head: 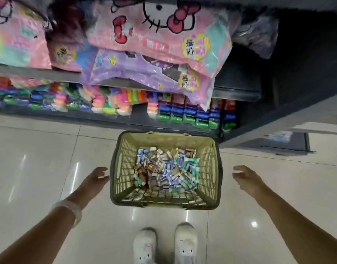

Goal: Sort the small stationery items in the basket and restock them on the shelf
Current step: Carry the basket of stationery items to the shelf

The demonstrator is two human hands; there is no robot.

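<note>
A yellow-green plastic basket stands on the tiled floor in front of my feet. Inside it lies a heap of small stationery items, mostly blue, teal and brown little boxes. My left hand hovers just left of the basket's left wall, fingers loosely curled and holding nothing. My right hand hangs a little to the right of the basket, also empty with relaxed fingers. The dark shelf rises right behind the basket.
The bottom shelf level holds rows of colourful small packs. Pink and purple cartoon bags overhang the shelf above. My white shoes stand behind the basket. A dark mat lies at the right on the glossy tiles.
</note>
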